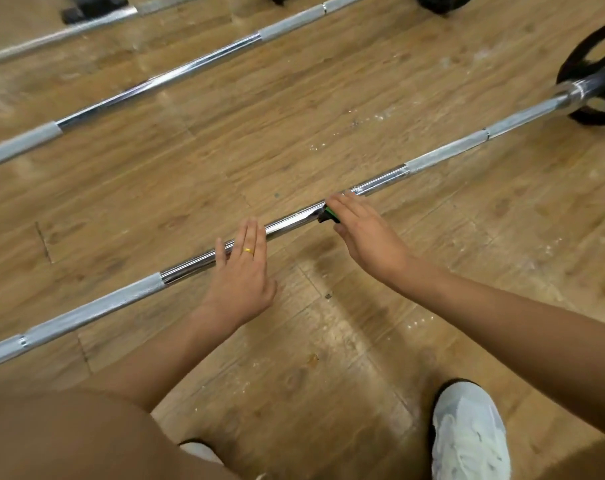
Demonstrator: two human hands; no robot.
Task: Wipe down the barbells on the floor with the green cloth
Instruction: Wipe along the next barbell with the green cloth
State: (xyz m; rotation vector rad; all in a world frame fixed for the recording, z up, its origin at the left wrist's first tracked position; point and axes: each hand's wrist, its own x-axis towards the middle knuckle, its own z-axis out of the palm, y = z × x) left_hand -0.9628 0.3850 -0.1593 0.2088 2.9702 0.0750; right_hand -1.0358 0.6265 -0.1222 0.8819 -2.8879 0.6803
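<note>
The nearest long chrome steel barbell (294, 220) lies slantwise on the brown wood-plank floor (294, 133), its far right end carrying a black round weight plate (576, 60). The green cloth (330, 215) sits on the smooth middle of this bar, mostly hidden beneath the right hand (367, 233); only a small green and dark fold shows. The right hand pinches the cloth, fingers laid over the top of the bar and thumb tucked on the near side. The left hand (240, 271), wearing a gold ring (248, 251), rests flat on the bar just beside it, fingers straight and close together. Two more chrome barbells (155, 81) lie parallel beyond. A white laced shoe (467, 434) stands on the floor nearby.
</note>
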